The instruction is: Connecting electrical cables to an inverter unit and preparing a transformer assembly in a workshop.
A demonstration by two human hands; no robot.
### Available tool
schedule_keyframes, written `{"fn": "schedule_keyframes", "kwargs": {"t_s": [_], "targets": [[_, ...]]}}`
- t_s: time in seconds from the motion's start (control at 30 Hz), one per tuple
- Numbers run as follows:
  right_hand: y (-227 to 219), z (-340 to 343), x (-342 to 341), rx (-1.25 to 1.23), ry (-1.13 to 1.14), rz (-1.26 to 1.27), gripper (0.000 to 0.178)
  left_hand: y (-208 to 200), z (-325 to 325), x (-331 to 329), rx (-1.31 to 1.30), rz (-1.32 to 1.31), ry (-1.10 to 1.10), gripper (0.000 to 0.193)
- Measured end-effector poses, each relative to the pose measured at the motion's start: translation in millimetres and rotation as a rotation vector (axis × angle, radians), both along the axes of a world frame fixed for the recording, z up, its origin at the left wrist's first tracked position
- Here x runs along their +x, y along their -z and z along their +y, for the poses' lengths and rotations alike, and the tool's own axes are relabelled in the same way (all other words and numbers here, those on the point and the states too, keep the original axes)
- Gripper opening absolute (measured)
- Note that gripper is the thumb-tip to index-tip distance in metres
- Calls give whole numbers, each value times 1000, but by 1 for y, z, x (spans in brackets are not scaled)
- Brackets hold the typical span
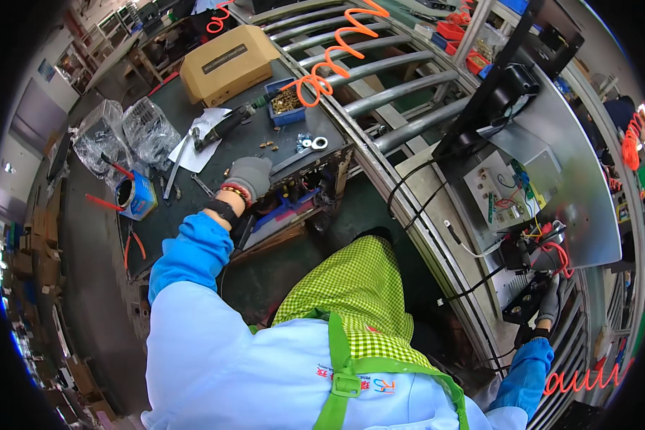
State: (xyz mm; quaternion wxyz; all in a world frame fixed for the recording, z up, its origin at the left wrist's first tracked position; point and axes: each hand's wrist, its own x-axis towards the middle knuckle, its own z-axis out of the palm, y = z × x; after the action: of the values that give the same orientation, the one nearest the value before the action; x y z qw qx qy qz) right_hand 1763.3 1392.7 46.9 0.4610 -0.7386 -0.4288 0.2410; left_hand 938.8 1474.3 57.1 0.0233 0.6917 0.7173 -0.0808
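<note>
My left hand (249, 175), in a grey glove with a red bead bracelet and dark band at the wrist, is over the front edge of the dark workbench (222, 154); its fingers do not show clearly. Beside it lie a wrench (202, 185) and a few brass-coloured fittings (268, 146). At the far right my gloved right hand (550, 299) is against the side of a black rectangular part (527, 299); its fingers are partly hidden. That part sits at the near end of an open metal equipment panel (588, 208) with red wires (560, 256) and a circuit board (529, 192).
On the bench are a cardboard box (226, 64), a blue bin of brass fittings (287, 107), an air tool (226, 127), plastic-wrapped parts (150, 132), a blue can (137, 197) and red-handled pliers (133, 247). A roller conveyor (408, 93) and orange coiled hose (330, 64) stand beyond.
</note>
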Motion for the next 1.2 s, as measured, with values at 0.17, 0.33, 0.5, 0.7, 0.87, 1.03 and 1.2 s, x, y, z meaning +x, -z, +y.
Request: {"fn": "schedule_keyframes", "kwargs": {"t_s": [0.17,0.33,0.5,0.7,0.87,1.03,1.2], "targets": [[-15,-3,-29,39,-25,-81,44,-2,2,4,-36,131,21,25],[-37,-21,-73,-5,139,45,39,2,-19,-2,257,-162,118,31],[-39,-21,-65,200,133,-552,37,-57,-51,72,250,-761,283,26],[-29,-22,-39,84,157,-422,38,-112,-78,275,-945,-1332,488,42],[-29,-18,-34,27,187,-409,45,-66,-88,435,-1506,-1566,220,26],[-22,-8,-30,-4,218,-512,44,-33,-67,537,-1413,-1601,101,12],[-10,-4,-20,43,206,-572,45,-25,-50,595,-1403,-1588,179,13]]}}
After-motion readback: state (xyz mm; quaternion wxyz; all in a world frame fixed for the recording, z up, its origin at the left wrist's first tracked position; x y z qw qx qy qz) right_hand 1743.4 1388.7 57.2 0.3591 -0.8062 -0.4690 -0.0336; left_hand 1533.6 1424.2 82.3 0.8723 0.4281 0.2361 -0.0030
